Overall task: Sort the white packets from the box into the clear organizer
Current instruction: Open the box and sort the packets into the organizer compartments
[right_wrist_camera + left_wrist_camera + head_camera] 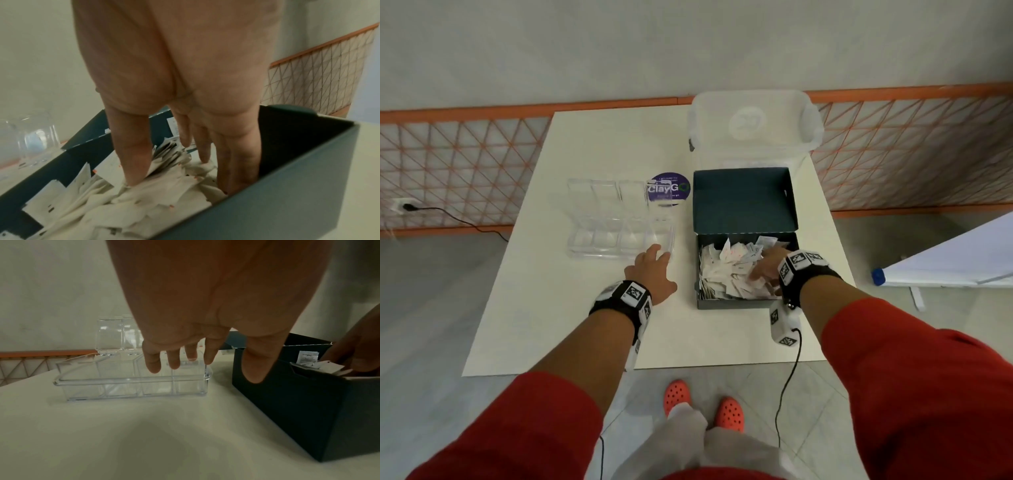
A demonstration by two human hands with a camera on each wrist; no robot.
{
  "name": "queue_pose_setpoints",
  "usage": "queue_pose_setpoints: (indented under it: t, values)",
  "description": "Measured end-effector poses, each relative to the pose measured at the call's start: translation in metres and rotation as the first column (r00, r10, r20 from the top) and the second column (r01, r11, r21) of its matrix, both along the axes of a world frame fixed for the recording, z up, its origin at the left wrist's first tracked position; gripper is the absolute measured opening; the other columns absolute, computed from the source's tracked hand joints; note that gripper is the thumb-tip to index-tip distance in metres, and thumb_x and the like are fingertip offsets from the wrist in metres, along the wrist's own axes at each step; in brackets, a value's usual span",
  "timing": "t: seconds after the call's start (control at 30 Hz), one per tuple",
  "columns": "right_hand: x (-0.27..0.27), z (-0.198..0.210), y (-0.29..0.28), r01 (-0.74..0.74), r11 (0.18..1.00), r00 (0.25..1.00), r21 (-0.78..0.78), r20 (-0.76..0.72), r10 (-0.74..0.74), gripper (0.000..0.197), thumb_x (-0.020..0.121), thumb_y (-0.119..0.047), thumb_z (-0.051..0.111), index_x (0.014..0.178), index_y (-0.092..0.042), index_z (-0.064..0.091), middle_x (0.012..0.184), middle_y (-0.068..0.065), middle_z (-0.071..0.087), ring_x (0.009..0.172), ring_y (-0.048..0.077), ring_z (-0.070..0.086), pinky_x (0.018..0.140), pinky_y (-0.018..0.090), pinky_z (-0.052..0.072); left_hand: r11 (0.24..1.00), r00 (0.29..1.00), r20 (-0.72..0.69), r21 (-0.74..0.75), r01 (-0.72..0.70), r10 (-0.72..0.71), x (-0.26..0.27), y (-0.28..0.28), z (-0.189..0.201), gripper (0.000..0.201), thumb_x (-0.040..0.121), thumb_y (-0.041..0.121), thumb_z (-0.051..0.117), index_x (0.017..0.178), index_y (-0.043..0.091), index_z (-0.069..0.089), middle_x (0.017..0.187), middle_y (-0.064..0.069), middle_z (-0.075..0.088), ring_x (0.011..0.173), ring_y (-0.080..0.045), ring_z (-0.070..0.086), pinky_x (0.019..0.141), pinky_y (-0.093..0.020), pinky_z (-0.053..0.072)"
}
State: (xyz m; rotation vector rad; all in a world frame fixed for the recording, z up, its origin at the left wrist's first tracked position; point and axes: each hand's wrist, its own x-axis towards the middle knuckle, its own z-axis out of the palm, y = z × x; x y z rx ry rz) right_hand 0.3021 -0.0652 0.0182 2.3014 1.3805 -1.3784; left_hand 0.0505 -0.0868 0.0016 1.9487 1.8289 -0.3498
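Note:
A clear organizer (619,219) with raised lids stands on the white table (585,325), and its compartments look empty. To its right is a dark box (746,202) with its lid folded back, full of white packets (726,270). My left hand (654,263) hovers by the organizer's front right corner, fingers (154,363) straight and holding nothing above the organizer (133,381). My right hand (767,267) is inside the box. In the right wrist view my right hand (170,170) has straight fingers (133,167) spread, their tips pressed into the packets (144,203).
A translucent storage bin (753,120) sits at the table's back edge behind the box. A round purple sticker (671,181) lies between organizer and box. A white board (945,260) leans off to the right. An orange lattice fence (465,164) runs behind.

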Motion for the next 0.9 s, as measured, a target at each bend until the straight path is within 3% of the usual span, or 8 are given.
queue_pose_setpoints:
  t: [0.17, 0.27, 0.33, 0.43, 0.53, 0.67, 0.77, 0.9]
  values:
    - [0.001, 0.006, -0.005, 0.141, 0.990, 0.986, -0.003, -0.092, -0.141, 0.077, 0.084, -0.014, 0.077, 0.149, -0.009, 0.038, 0.141, 0.020, 0.052, 0.125, 0.039, 0.055, 0.103, 0.052, 0.048, 0.994, 1.000, 0.020, -0.107, -0.006, 0.008, 0.009, -0.010, 0.003, 0.081, 0.089, 0.033, 0.061, 0.154, 0.023, 0.012, 0.162, 0.001, -0.010, 0.147, -0.027, 0.009, 0.113, -0.049, 0.025]
    - [0.006, 0.006, -0.004, 0.306, 0.951, 0.931, -0.051, -0.193, -0.310, 0.053, 0.085, -0.007, 0.074, 0.134, -0.004, 0.053, 0.125, 0.021, 0.062, 0.112, 0.039, 0.063, 0.097, 0.053, 0.052, 0.997, 1.000, -0.001, -0.074, 0.027, -0.027, 0.008, -0.007, 0.002, 0.076, 0.090, 0.030, 0.058, 0.153, 0.021, 0.015, 0.162, 0.003, -0.007, 0.144, -0.028, 0.016, 0.111, -0.048, 0.027]
    - [0.007, 0.006, -0.003, 0.334, 0.941, 0.919, -0.059, -0.200, -0.339, 0.050, 0.084, -0.008, 0.075, 0.130, -0.004, 0.056, 0.126, 0.021, 0.062, 0.111, 0.038, 0.064, 0.097, 0.052, 0.053, 0.997, 0.996, -0.061, -0.038, 0.066, -0.068, 0.006, -0.003, -0.001, 0.073, 0.092, 0.029, 0.055, 0.152, 0.021, 0.015, 0.161, 0.005, -0.003, 0.146, -0.026, 0.011, 0.112, -0.048, 0.024]
    - [0.001, 0.007, -0.002, 0.267, 0.963, 0.955, -0.042, -0.123, -0.270, 0.069, 0.083, -0.014, 0.078, 0.143, -0.004, 0.045, 0.139, 0.020, 0.054, 0.121, 0.039, 0.058, 0.100, 0.052, 0.051, 0.995, 0.988, -0.116, -0.024, 0.095, -0.097, 0.003, 0.003, -0.006, 0.072, 0.092, 0.030, 0.053, 0.152, 0.021, 0.014, 0.160, 0.004, 0.000, 0.147, -0.024, 0.003, 0.114, -0.049, 0.018]
    - [-0.004, 0.011, -0.002, 0.190, 0.979, 0.977, -0.078, -0.082, -0.196, 0.084, 0.081, -0.019, 0.082, 0.150, -0.007, 0.036, 0.144, 0.018, 0.050, 0.123, 0.039, 0.057, 0.099, 0.055, 0.050, 0.994, 0.987, -0.126, -0.030, 0.101, -0.104, 0.004, 0.009, -0.006, 0.071, 0.091, 0.029, 0.053, 0.151, 0.021, 0.018, 0.160, 0.004, 0.001, 0.146, -0.027, 0.004, 0.112, -0.048, 0.022]
    - [-0.007, 0.011, -0.004, 0.112, 0.984, 0.992, -0.141, -0.036, -0.118, 0.079, 0.078, -0.030, 0.084, 0.144, -0.011, 0.044, 0.131, 0.016, 0.061, 0.112, 0.036, 0.063, 0.095, 0.047, 0.054, 0.995, 0.992, -0.094, -0.052, 0.084, -0.088, 0.007, 0.012, -0.006, 0.069, 0.089, 0.026, 0.054, 0.149, 0.019, 0.020, 0.159, 0.003, 0.001, 0.140, -0.029, 0.021, 0.106, -0.046, 0.028]
    - [-0.011, 0.011, -0.004, -0.008, 0.991, 0.999, -0.130, 0.047, 0.014, 0.081, 0.077, -0.048, 0.081, 0.144, -0.018, 0.045, 0.137, 0.011, 0.057, 0.115, 0.033, 0.060, 0.098, 0.042, 0.052, 0.996, 0.992, -0.089, -0.033, 0.086, -0.088, 0.008, 0.011, -0.009, 0.070, 0.089, 0.028, 0.056, 0.149, 0.019, 0.020, 0.158, 0.002, 0.002, 0.137, -0.027, 0.026, 0.103, -0.045, 0.032]
    - [-0.017, 0.013, -0.003, -0.161, 0.983, 0.975, -0.083, 0.140, 0.172, 0.082, 0.079, -0.062, 0.072, 0.144, -0.022, 0.045, 0.140, 0.008, 0.055, 0.103, 0.028, 0.057, 0.083, 0.033, 0.046, 0.995, 0.994, -0.061, -0.037, 0.092, -0.094, 0.006, 0.011, -0.012, 0.074, 0.089, 0.034, 0.057, 0.150, 0.020, 0.018, 0.158, 0.001, 0.001, 0.139, -0.029, 0.022, 0.104, -0.046, 0.031]
